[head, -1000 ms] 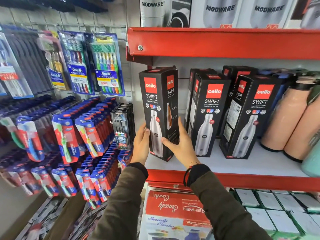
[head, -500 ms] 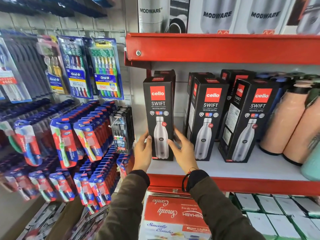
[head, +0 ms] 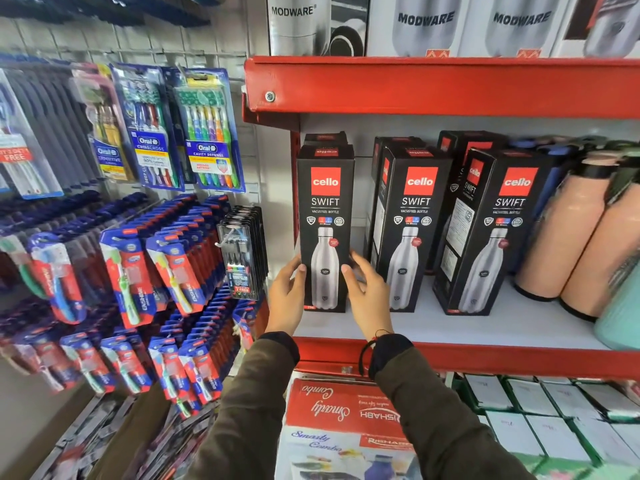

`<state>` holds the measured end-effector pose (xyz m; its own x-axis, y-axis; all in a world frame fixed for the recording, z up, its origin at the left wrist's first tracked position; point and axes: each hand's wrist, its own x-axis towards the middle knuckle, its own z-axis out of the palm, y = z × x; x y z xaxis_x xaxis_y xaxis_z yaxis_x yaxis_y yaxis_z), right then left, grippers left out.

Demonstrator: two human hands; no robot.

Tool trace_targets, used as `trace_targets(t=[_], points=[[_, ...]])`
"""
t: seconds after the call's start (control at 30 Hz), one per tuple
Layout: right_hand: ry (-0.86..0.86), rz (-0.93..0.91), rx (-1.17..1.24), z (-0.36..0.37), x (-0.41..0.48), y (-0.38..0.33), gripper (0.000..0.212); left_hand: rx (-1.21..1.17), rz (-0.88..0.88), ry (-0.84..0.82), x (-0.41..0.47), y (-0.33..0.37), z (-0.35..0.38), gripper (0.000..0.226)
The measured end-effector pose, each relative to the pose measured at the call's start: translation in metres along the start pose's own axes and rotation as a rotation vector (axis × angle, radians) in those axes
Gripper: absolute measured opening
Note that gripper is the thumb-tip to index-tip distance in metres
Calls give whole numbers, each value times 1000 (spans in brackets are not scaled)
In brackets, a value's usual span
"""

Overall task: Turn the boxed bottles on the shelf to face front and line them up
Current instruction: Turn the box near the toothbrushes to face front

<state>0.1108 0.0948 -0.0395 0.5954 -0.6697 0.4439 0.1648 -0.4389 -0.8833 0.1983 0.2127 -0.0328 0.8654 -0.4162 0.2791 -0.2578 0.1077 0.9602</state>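
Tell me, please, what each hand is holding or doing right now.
Left hand: grips the left edge of the leftmost boxed bottle.
Right hand: grips the same box's right edge.

Left of the left grip, Oral-B toothbrush packs hang high on a wire grid, with rows of red-and-blue toothbrush packs on pegs below them and a black blister pack nearest the grip. Above both grips stand white Modware boxes. Well right of the right grip stand two peach bottles side by side, and a teal one farther right. Below the grips lies a red Smarty Combo box, with white boxes to its right.
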Motion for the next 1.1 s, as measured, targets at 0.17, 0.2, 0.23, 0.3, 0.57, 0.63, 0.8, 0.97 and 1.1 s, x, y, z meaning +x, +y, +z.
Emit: trace_targets(t=[0.17,0.2,0.23,0.3,0.57,0.63,0.8,0.97,1.1], points=[[-18,23,28,-4,-9,-7,39,7,8,-3,-10,3,-4,35],[-22,29,41,-5,-11,-8,39,4,4,3,-13,2,-5,35],[-26,34,52,-6,-14,-9,39,-1,-5,13,-15,1,-6,37],[-34,35,61,-7,-21,-12,38,-11,-18,29,-21,0,-9,40],[-59,38,41,-15,-47,-16,38,-77,-17,65,-48,-2,-17,26],[-58,28,43,-17,-52,-18,37,-83,-24,82,-53,1,-18,23],[-54,11,32,-20,-62,-22,37,-86,-21,97,-63,2,-19,20],[-36,-25,43,-19,-67,-23,36,-85,-9,96,-67,2,-20,23],[-48,-22,50,-20,-66,-24,36,-75,4,112,-71,0,-16,23]])
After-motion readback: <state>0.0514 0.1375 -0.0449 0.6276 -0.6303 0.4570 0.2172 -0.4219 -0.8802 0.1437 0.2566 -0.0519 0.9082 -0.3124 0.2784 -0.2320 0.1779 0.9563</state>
